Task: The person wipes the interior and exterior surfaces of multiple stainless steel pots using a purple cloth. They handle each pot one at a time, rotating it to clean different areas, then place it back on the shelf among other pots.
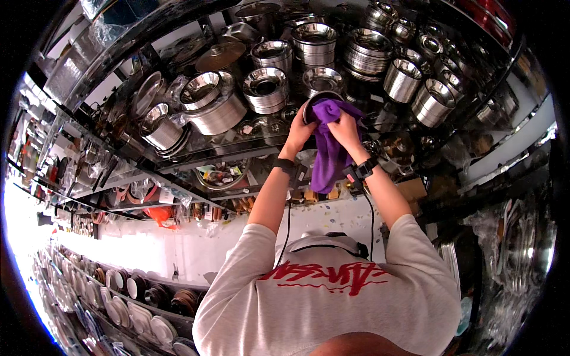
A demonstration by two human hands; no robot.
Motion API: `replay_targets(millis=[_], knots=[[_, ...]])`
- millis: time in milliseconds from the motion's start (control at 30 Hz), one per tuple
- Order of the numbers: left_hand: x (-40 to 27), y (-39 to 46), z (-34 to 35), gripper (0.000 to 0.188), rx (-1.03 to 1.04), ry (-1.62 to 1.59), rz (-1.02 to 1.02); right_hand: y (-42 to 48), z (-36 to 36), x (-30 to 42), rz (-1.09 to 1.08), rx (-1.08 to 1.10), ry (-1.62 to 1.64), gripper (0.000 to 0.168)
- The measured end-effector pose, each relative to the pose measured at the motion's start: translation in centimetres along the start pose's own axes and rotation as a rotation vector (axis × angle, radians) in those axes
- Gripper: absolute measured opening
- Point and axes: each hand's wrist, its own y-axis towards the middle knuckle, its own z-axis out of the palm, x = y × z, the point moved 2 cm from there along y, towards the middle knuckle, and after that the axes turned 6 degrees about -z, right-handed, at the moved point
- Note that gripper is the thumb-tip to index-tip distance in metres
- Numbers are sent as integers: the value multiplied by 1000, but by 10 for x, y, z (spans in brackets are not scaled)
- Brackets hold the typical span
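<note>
My left hand (300, 131) grips the rim of a round metal bowl (317, 99), which is tilted with its opening towards me. My right hand (346, 131) clutches a purple cloth (328, 151) and presses a bunched part of it at the bowl's mouth. The cloth's long end hangs down between my forearms and hides much of the bowl. Just beyond my hands, a stack of shiny steel bowls (323, 79) stands on the dark shelf. Black straps with small devices and cables are on both my wrists.
Stacked steel bowls (266, 89) and wide steel basins (216, 116) line the shelf, with metal canisters (402, 80) at the right. A lower shelf holds a round tray of small packets (221, 175). Racks of dishes (141, 318) stand at lower left, across a pale floor (187, 253).
</note>
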Motion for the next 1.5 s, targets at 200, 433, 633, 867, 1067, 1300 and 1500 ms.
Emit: replay_targets(millis=[200,433,633,867,1067,1300,1500], knots=[[5,4,2,71,-18,-5,-7,10,-14,-30,252,1,-27,34],[19,8,-3,71,-78,113,-4,4,-27,-39,772,96,1026,16],[20,9,-3,58,-120,164,64,25,-66,-22,621,-97,1094,21],[5,2,2,55,-94,204,14,46,-97,-20,228,135,162,29],[2,1,6,51,-90,141,11,35,-49,-10,438,342,729,26],[11,4,0,43,-54,98,7,28,-16,-11,460,334,782,23],[-1,-1,5,49,-74,75,-125,37,-18,-18,60,115,174,22]])
